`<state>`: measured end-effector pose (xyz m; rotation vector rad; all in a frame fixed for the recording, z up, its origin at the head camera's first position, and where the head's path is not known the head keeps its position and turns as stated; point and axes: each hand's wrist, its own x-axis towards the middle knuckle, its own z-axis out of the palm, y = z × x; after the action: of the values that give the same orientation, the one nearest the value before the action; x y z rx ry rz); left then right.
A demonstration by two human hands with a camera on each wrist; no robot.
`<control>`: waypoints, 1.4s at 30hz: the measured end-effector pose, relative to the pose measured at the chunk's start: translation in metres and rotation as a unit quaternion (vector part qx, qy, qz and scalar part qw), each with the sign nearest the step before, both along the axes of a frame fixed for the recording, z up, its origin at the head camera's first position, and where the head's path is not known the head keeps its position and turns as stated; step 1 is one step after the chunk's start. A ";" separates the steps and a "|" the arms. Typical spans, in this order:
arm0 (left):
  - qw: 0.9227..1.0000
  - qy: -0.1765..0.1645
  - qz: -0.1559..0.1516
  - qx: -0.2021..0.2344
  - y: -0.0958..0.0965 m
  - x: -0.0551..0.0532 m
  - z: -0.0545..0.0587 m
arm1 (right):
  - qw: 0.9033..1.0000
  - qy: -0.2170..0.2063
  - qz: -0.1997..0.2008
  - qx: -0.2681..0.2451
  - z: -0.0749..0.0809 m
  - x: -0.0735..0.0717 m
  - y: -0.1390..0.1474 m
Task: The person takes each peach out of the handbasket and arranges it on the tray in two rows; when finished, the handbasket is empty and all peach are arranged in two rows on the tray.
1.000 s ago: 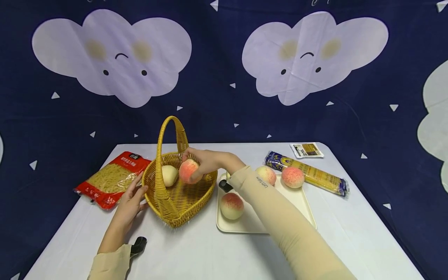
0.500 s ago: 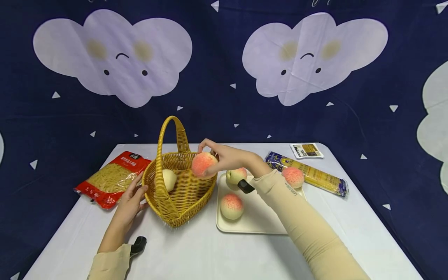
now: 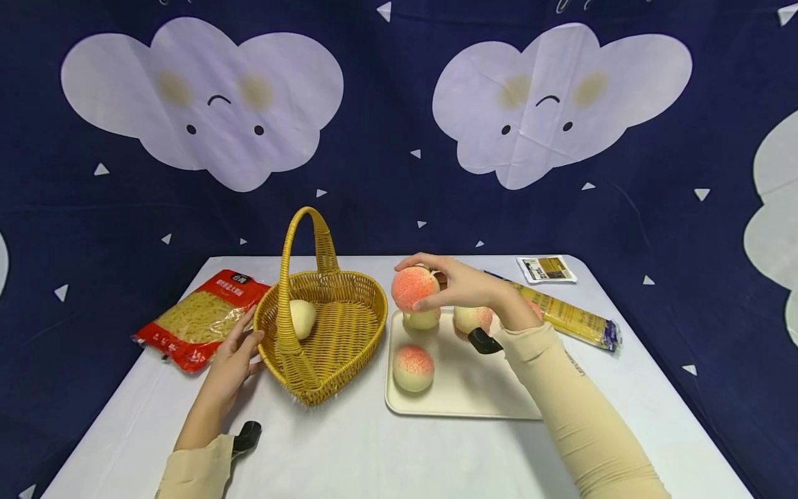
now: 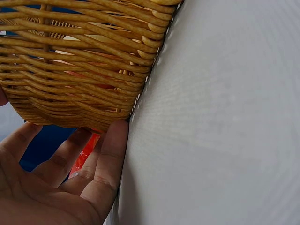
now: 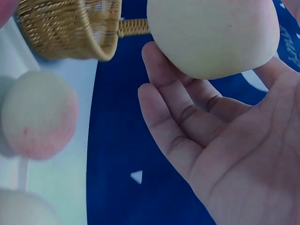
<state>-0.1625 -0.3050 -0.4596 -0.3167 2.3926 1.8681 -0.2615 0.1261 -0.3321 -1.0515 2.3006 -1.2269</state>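
My right hand (image 3: 464,283) holds a pink-and-cream peach (image 3: 414,287) between thumb and fingers, raised over the back left of a cream tray (image 3: 461,403). The held peach's pale underside (image 5: 213,40) shows in the right wrist view. On the tray lie one peach (image 3: 413,369) at the front left and others (image 3: 472,320) along the back; my right forearm partly hides one. My left hand (image 3: 229,364) rests against the left side of a heart-shaped wicker basket (image 3: 339,380), fingertips touching the weave in the left wrist view. A pale peach (image 3: 303,319) lies inside, behind the handle.
Left of the basket lies a red bag of pasta (image 3: 199,315), close to my left fingers. A long spaghetti pack (image 3: 570,312) sits behind the tray's right side, with a small packet (image 3: 547,268) at the back right. The basket's tall handle (image 3: 288,277) arches upward.
My right hand has lifted the peach out of the basket and carried it right, over the tray. The left hand and the basket have stayed in place.
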 end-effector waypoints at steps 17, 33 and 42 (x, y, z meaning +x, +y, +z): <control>1.000 0.007 0.002 -0.005 0.001 0.001 0.001 | 0.992 -0.045 -0.116 -0.025 -0.039 0.031 0.066; 1.000 0.000 0.004 -0.001 0.002 0.002 0.002 | 0.990 0.012 -0.137 -0.032 -0.084 0.049 0.086; 1.000 -0.010 0.003 0.013 0.000 -0.001 0.001 | 0.991 -0.007 -0.128 -0.035 -0.096 0.055 0.087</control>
<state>-0.1636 -0.3049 -0.4581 -0.3387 2.3552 1.8883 -0.2064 0.2130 -0.4279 -0.7832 2.4547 -1.4154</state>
